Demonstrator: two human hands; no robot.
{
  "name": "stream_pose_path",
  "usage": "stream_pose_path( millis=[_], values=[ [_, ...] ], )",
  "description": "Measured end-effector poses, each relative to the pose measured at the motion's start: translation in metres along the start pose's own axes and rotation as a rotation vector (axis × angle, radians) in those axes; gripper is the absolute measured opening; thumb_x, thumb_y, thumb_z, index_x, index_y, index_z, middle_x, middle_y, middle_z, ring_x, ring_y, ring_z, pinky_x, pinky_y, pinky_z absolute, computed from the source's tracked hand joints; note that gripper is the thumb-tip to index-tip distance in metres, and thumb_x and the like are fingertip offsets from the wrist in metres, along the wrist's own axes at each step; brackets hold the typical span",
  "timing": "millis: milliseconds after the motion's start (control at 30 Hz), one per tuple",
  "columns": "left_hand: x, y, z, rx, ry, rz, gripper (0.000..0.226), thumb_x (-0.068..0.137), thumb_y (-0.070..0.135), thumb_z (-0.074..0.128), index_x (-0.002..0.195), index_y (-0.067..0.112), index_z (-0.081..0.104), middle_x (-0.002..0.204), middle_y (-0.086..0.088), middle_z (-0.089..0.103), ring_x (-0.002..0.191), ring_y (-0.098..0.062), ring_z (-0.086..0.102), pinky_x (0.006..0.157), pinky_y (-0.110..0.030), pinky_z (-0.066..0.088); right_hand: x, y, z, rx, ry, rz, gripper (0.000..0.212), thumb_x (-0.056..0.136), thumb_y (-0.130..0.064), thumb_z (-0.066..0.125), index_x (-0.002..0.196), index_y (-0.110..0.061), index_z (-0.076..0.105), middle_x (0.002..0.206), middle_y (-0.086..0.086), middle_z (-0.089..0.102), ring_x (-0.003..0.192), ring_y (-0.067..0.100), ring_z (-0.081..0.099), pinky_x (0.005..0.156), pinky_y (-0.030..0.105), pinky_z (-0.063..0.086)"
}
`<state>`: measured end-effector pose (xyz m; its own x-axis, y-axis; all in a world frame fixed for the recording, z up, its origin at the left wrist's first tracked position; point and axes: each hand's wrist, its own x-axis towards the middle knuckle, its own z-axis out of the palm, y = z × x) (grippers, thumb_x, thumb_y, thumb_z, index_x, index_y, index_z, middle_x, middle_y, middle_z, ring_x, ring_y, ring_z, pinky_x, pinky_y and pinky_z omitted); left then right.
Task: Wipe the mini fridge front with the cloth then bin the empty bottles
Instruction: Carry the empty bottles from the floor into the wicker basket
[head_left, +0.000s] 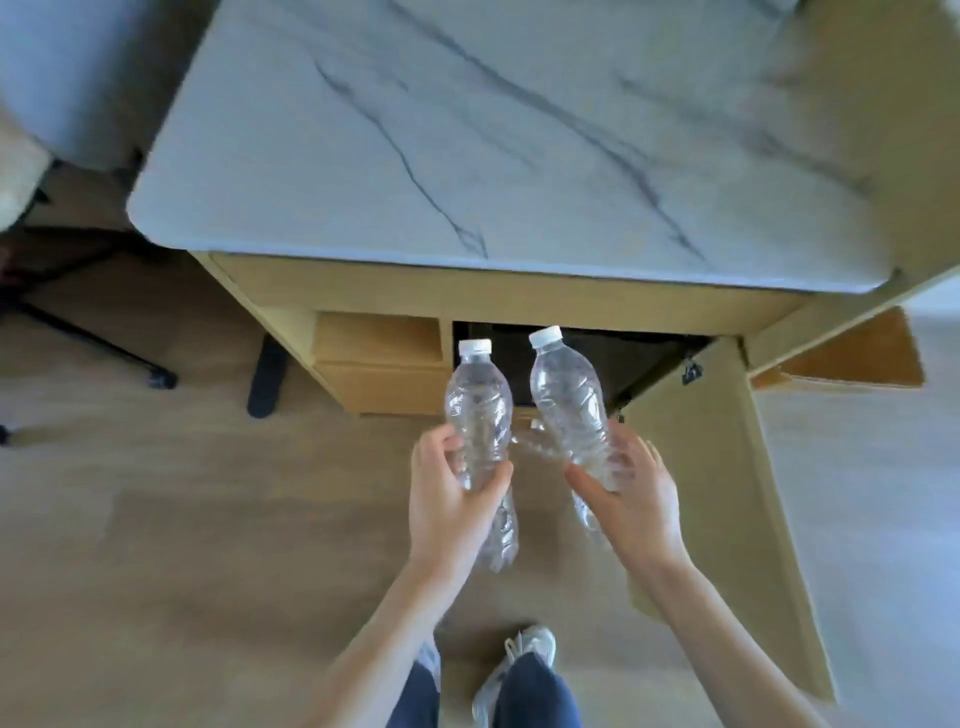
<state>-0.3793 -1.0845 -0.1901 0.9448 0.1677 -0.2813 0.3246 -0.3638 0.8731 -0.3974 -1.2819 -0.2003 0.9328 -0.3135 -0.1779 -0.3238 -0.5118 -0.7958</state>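
Marble-look tabletop (467, 130) above tan floor (156, 519), cabinet door (727, 493) open (left hand (447, 504), right hand (639, 504), each clasped round clear bottles (478, 410)).

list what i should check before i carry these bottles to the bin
1. The left hand grips the left bottle: ok.
2. The right hand grips the right bottle: ok.
3. The white caps are on both upright bottles: ok.
4. The lower bottles hang below the hands. Whether they are held firmly: cannot tell.
5. Is a bin in sight? Not ok, none shows in this view.
6. Is the cabinet door closed? Not ok, it stands open beside the right arm.
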Motion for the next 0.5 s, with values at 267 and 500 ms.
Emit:
stream_pose_path(
  millis=[267, 500],
  values=[
    [-0.063, 0.181, -0.094, -0.090, 0.029, 0.300, 0.058, 0.078, 0.031, 0.081, 0.125, 0.035, 0.047, 0.118, 0.027, 0.050, 0.112, 0.012, 0.047, 0.084, 0.000, 0.035, -0.050, -0.171, -0.124, 0.223, 0.104, -0.153, 0.047, 0.076, -0.037, 0.087, 0.118, -0.034, 0.064, 0.109, -0.016, 0.065, 0.100, 0.000, 0.064, 0.085, 0.021, 0.053],
    [-0.107, 0.240, -0.121, -0.178, 0.080, 0.441, 0.059, 0.081, 0.031, 0.081, 0.128, 0.036, 0.046, 0.119, 0.029, 0.054, 0.112, 0.014, 0.050, 0.081, 0.003, 0.036, -0.082, -0.216, -0.176, 0.356, 0.209, -0.270, 0.053, 0.075, -0.034, 0.088, 0.120, -0.039, 0.062, 0.110, -0.012, 0.072, 0.101, 0.010, 0.069, 0.089, 0.036, 0.057]
  ],
)
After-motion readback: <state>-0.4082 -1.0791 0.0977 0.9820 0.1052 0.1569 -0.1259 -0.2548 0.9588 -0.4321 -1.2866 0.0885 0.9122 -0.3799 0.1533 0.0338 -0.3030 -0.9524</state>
